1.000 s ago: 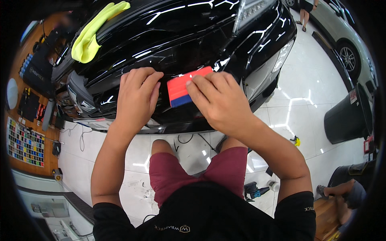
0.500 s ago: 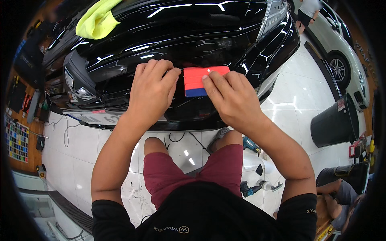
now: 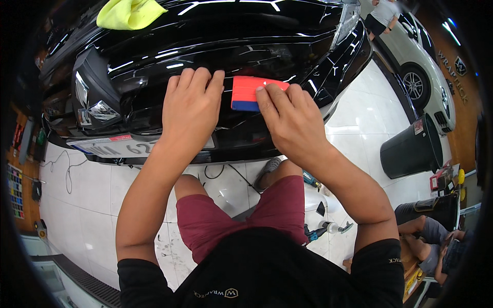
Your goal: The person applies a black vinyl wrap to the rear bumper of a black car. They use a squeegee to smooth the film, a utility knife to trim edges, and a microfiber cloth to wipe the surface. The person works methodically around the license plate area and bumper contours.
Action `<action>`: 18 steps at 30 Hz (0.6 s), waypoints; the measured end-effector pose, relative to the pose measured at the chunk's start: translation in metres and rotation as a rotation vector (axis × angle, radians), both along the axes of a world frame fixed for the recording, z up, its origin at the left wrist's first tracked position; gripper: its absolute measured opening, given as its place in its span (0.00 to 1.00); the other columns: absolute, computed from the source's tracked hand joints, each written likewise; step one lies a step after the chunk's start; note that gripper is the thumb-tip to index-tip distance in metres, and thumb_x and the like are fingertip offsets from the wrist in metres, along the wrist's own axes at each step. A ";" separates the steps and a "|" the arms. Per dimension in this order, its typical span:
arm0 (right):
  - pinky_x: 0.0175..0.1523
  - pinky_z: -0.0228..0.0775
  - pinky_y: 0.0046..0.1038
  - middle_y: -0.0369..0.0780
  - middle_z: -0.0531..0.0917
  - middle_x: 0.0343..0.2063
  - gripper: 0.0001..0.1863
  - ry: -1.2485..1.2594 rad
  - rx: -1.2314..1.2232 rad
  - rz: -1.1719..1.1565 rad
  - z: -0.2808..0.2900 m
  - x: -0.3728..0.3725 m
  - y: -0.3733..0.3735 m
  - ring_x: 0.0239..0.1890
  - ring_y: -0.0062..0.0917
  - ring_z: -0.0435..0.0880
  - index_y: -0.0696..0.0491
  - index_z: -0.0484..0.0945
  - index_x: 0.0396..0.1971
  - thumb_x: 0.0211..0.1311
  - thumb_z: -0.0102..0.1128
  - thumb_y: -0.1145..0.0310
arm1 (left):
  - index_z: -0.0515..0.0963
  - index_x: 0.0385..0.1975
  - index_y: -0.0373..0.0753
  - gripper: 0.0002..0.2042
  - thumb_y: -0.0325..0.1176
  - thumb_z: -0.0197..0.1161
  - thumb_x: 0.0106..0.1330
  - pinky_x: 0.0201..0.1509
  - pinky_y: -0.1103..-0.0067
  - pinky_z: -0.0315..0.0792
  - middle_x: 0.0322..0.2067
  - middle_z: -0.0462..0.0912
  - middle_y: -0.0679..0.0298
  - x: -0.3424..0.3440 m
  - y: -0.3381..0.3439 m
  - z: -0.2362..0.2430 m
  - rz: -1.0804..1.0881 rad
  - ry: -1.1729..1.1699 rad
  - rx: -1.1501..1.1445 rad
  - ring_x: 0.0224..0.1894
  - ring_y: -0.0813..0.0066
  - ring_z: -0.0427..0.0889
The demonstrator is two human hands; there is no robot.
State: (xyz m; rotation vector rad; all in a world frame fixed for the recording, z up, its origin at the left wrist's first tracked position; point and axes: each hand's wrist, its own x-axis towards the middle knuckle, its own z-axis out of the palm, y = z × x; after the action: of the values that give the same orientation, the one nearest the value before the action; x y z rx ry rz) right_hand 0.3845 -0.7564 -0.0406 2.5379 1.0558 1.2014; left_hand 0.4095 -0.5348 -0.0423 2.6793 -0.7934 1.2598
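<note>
My right hand (image 3: 292,113) grips a red squeegee (image 3: 246,90) with a dark blue edge, thumb and fingers on its right end. The squeegee lies against the glossy black car bumper (image 3: 241,126), its blue edge toward me. To its left, my left hand (image 3: 190,105) is at the bumper with its fingers bent and drawn together. Its fingertips and anything pinched in them are hidden from the head view. A small gap separates the left fingers from the squeegee.
A yellow-green cloth (image 3: 131,14) lies on the car at the upper left. Below the bumper's left part is a licence plate (image 3: 110,147). Power tools (image 3: 321,231) lie on the floor by my right leg. A black bin (image 3: 411,149) and a white car (image 3: 426,77) stand at the right.
The view has shifted, so the scene sits a little higher and further left. Both hands stay at the bumper, and the right hand still holds the squeegee.
</note>
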 end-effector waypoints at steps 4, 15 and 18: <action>0.45 0.72 0.32 0.45 0.82 0.44 0.23 0.067 0.023 0.003 0.011 0.002 -0.002 0.41 0.35 0.77 0.62 0.79 0.50 0.53 0.60 0.69 | 0.82 0.46 0.37 0.12 0.29 0.67 0.63 0.43 0.70 0.67 0.35 0.77 0.63 0.001 -0.006 -0.001 0.073 -0.018 -0.028 0.39 0.65 0.75; 0.51 0.74 0.36 0.43 0.82 0.47 0.24 0.028 0.092 0.116 -0.008 0.006 -0.017 0.45 0.35 0.79 0.58 0.80 0.52 0.52 0.59 0.72 | 0.82 0.42 0.37 0.10 0.27 0.68 0.61 0.50 0.68 0.70 0.40 0.81 0.62 0.001 -0.011 -0.009 -0.051 -0.105 -0.074 0.44 0.64 0.79; 0.51 0.74 0.37 0.42 0.82 0.47 0.24 0.019 0.136 0.135 -0.013 0.005 -0.021 0.45 0.35 0.80 0.57 0.81 0.51 0.50 0.60 0.74 | 0.81 0.46 0.36 0.13 0.28 0.67 0.61 0.51 0.68 0.70 0.41 0.82 0.61 0.003 -0.015 -0.008 -0.008 -0.091 -0.076 0.44 0.64 0.80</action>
State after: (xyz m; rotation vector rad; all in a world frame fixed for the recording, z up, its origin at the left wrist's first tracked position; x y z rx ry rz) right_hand 0.3897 -0.7773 -0.0531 2.6203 1.2057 1.3287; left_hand 0.4125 -0.5501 -0.0499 2.5730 -0.7492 1.3900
